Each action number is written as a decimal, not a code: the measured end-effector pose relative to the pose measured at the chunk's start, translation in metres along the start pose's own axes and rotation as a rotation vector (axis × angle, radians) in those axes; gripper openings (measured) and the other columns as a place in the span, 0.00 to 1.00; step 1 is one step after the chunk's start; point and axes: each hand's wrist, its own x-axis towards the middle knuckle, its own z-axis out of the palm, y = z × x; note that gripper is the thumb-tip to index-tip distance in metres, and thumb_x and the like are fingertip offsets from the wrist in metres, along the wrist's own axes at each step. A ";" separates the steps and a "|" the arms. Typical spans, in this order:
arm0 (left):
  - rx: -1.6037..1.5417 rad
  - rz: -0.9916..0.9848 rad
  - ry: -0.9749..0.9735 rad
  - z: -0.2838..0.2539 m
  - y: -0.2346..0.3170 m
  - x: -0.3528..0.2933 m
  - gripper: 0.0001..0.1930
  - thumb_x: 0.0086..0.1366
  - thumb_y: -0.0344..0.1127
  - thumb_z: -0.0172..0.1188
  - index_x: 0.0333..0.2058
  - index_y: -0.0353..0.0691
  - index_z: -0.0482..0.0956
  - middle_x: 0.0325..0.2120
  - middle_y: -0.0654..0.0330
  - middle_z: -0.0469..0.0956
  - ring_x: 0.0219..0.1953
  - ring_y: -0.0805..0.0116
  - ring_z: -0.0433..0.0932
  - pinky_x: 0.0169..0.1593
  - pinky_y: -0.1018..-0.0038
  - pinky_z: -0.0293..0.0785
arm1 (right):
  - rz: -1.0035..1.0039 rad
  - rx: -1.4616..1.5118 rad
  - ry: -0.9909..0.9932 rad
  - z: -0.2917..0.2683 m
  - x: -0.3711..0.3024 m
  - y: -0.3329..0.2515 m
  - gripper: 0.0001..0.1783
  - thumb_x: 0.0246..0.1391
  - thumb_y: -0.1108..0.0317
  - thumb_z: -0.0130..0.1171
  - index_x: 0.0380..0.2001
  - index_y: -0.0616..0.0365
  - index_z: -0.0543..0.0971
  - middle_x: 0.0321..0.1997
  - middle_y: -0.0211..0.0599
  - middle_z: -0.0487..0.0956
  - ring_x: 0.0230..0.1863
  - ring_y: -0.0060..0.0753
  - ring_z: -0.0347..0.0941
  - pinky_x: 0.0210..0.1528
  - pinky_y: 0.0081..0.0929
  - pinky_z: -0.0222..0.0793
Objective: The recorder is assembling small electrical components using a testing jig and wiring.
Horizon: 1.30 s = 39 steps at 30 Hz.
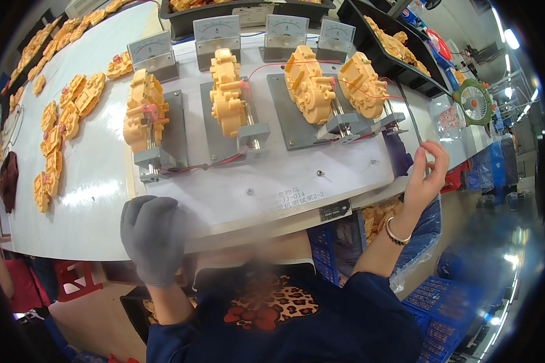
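Note:
My left hand (154,239), in a grey glove, is curled closed at the front edge of the white table; its inner side is hidden, so I cannot make out whether it holds anything. Bare and with a beaded bracelet at the wrist, my right hand (429,172) is raised at the right end of the test fixture, fingers loosely bent and apart, holding nothing visible. Between and beyond the hands, several yellow plastic gearbox housings stand on grey mounting plates (278,91), among them a left one (142,112) and a right one (362,85). Metal clamps (254,136) sit at their near ends.
Analog panel meters (217,35) line the fixture's back. Loose yellow housings (69,118) lie in rows on the table's left. Black bins (399,45) with yellow parts stand behind and right. A green fan (473,101) is far right; blue crates (433,308) stand below.

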 end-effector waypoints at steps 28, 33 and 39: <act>-0.096 0.052 -0.295 0.047 0.061 0.031 0.04 0.51 0.33 0.66 0.27 0.45 0.79 0.26 0.61 0.77 0.34 0.55 0.75 0.41 0.62 0.70 | 0.113 0.362 -0.356 0.006 -0.016 -0.023 0.09 0.46 0.74 0.66 0.34 0.61 0.81 0.33 0.38 0.76 0.36 0.36 0.72 0.38 0.28 0.69; -0.105 0.074 -0.265 0.037 0.063 0.030 0.05 0.50 0.33 0.67 0.26 0.44 0.79 0.26 0.61 0.77 0.34 0.56 0.75 0.40 0.62 0.70 | 0.111 0.418 -0.402 0.013 -0.021 -0.015 0.05 0.49 0.73 0.65 0.30 0.63 0.81 0.31 0.37 0.76 0.34 0.33 0.72 0.35 0.26 0.68; 0.046 0.041 -0.033 0.001 0.045 0.014 0.07 0.49 0.29 0.68 0.28 0.38 0.79 0.27 0.58 0.77 0.33 0.58 0.75 0.39 0.66 0.71 | 0.115 0.451 -0.375 0.017 -0.020 -0.018 0.06 0.49 0.73 0.65 0.30 0.63 0.81 0.31 0.37 0.77 0.32 0.32 0.71 0.33 0.25 0.67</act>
